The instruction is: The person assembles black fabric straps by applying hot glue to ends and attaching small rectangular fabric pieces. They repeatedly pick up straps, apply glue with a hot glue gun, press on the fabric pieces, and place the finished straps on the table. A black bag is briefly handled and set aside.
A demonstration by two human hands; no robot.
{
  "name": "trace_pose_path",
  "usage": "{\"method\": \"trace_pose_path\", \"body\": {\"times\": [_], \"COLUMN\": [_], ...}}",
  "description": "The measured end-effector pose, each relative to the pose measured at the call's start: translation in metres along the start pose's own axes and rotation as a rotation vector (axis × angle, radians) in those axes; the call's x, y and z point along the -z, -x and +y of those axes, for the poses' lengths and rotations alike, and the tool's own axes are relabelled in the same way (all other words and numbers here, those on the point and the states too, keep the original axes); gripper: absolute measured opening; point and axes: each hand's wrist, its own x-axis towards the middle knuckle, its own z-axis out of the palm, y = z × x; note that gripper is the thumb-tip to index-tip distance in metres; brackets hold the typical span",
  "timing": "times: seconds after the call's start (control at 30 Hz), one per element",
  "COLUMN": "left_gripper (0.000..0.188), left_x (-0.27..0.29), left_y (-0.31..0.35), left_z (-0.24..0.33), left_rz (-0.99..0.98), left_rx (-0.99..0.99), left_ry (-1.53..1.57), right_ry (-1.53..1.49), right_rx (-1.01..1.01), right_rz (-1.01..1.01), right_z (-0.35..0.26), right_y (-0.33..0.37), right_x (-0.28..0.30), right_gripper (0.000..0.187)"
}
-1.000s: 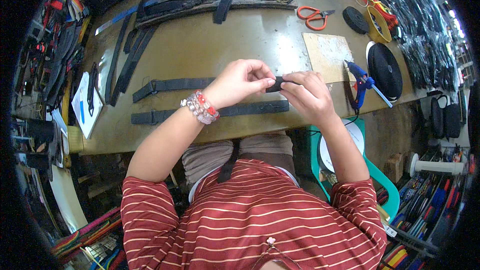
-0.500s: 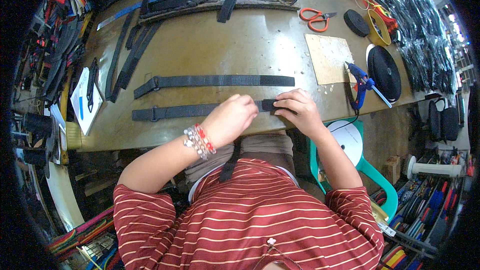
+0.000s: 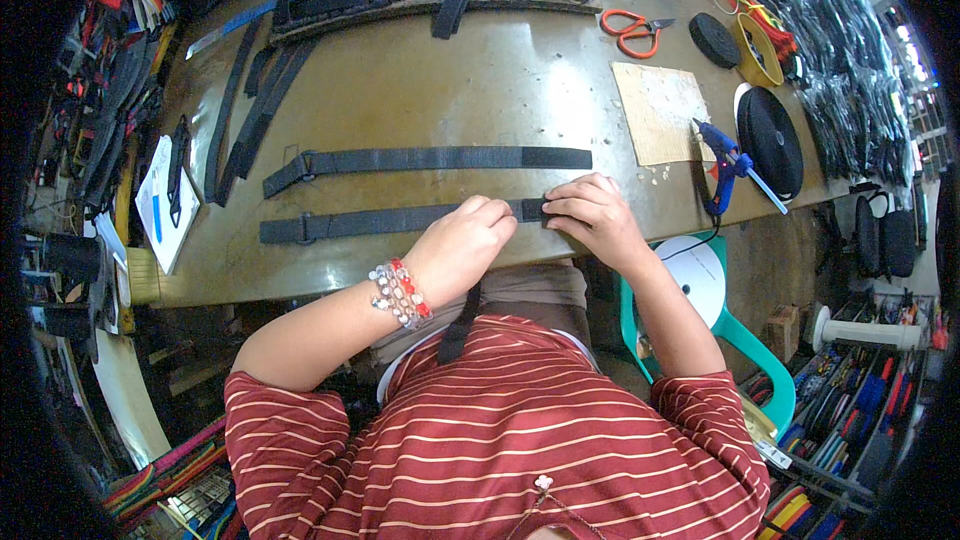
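Observation:
Along the near edge of the table lies a black webbing strap, with a buckle loop near its left end. My left hand is closed on it right of the middle, the fingers bent down onto the webbing. My right hand pinches the strap's right end, where a darker patch shows between the hands. The fingertips of both hands are partly hidden. Just beyond, a second black strap lies flat, parallel to the first, also with a loop on its left and a darker patch on its right end.
To the right are a cardboard sheet, a blue glue gun, orange-handled scissors and black tape rolls. More black strips lie at left by a white pad. A green chair stands below the table edge.
Both hands stay at the strap's right part, with only slight finger shifts. The whole view has moved a little; nothing was let go.

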Motion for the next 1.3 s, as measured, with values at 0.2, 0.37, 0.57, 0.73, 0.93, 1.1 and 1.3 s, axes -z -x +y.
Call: {"method": "trace_pose_path", "body": {"times": [0.2,0.37,0.57,0.73,0.93,1.1,1.3], "left_gripper": [0.012,0.01,0.011,0.02,0.028,0.045,0.011], "left_x": [-0.003,-0.017,-0.025,-0.022,-0.032,-0.008,0.027], "left_y": [-0.012,-0.027,-0.028,-0.027,-0.016,0.029,0.091], "left_z": [-0.003,-0.014,-0.014,-0.015,0.008,0.01,-0.022], "left_rz": [-0.057,0.207,0.17,0.133,0.11,0.321,0.384], "left_rx": [-0.027,-0.194,-0.166,-0.171,-0.145,0.052,0.355], "left_ry": [-0.136,-0.05,-0.037,-0.047,-0.348,-0.081,-0.141], "right_ry": [-0.119,-0.131,-0.034,-0.055,0.299,0.05,0.208], "right_rx": [-0.077,-0.094,0.007,0.007,-0.015,-0.591,-0.814], "right_rz": [-0.077,0.005,0.013,0.002,-0.135,1.013,0.576], "right_z": [0.004,0.016,0.018,0.018,0.009,0.051,0.128], "right_y": [-0.002,0.007,0.015,0.011,0.026,0.085,0.091], "right_x": [0.012,0.03,0.021,0.023,0.028,0.058,0.105], "right_gripper": [0.02,0.022,0.02,0.02,0.023,0.06,0.053]}}
